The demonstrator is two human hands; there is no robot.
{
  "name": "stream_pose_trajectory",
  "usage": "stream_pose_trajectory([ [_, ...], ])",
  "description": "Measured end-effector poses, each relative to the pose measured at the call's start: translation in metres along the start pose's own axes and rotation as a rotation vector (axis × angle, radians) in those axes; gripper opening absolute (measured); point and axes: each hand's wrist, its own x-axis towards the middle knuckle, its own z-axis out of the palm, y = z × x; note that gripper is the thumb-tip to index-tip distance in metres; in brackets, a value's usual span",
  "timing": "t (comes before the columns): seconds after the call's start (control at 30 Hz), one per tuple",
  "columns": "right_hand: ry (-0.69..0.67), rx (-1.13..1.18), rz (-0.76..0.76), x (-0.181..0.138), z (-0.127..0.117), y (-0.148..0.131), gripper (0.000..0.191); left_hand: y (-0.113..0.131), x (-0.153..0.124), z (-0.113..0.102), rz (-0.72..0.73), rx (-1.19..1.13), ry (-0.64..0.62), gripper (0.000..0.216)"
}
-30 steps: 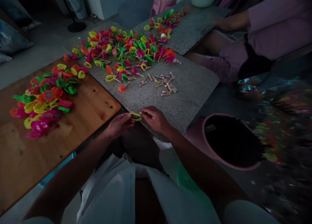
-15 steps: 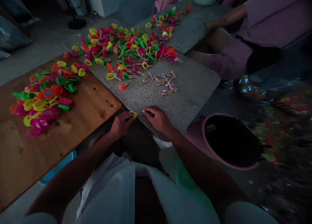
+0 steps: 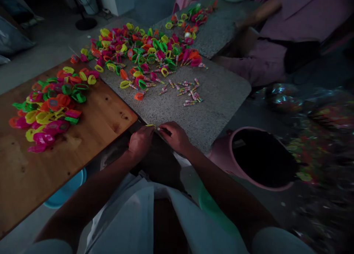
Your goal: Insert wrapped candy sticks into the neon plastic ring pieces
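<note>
My left hand (image 3: 141, 141) is closed on a yellow plastic toy watch (image 3: 151, 125), mostly hidden by the fingers. Close by on the right, my right hand (image 3: 175, 136) pinches a small white-tipped tube (image 3: 158, 128); the rest of it is hidden inside the fingers. The tube's tip is at the edge of the yellow piece; I cannot tell whether they touch. Beyond my hands, loose patterned tubes (image 3: 189, 93) lie on the grey stone-look table (image 3: 221, 88). Behind them spreads a heap of bright toy watches (image 3: 143, 49), many with tubes attached.
At left, a wooden board (image 3: 96, 121) carries another pile of coloured toy watches (image 3: 52, 103). A pink bin (image 3: 235, 162) stands at right, near clear bags (image 3: 318, 136) of colourful items. A person in pink (image 3: 301, 25) sits across the table. A blue basin (image 3: 66, 191) is below the board.
My two hands have come together, bringing the white tip up to the yellow toy watch. The yellow piece has turned and shows more edge-on. The view has shifted slightly.
</note>
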Motion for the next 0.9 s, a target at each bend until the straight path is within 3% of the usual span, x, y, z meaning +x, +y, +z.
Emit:
stream_pose_trajectory([
  [0.17, -0.008, -0.08, -0.015, 0.006, 0.005, 0.003, 0.011, 0.003, -0.003, 0.005, -0.083, 0.192, -0.011, 0.017],
  [0.33, -0.007, -0.132, -0.03, 0.01, 0.011, 0.004, 0.01, 0.006, -0.004, 0.008, -0.05, 0.235, 0.024, 0.017],
  [0.47, -0.026, -0.209, -0.06, 0.009, 0.011, -0.001, 0.012, 0.013, -0.006, 0.012, -0.028, 0.631, -0.028, 0.029],
  [0.57, -0.075, -0.24, -0.102, 0.007, 0.01, -0.004, 0.018, 0.015, -0.008, 0.014, 0.005, 0.791, -0.076, 0.032],
  [0.73, -0.111, -0.275, -0.13, 0.001, 0.006, -0.006, 0.027, 0.004, -0.011, 0.012, 0.118, 0.808, -0.101, 0.035],
  [0.9, -0.095, -0.309, -0.134, 0.001, -0.002, -0.006, 0.026, -0.015, -0.012, 0.004, 0.2, 0.824, -0.023, 0.032],
])
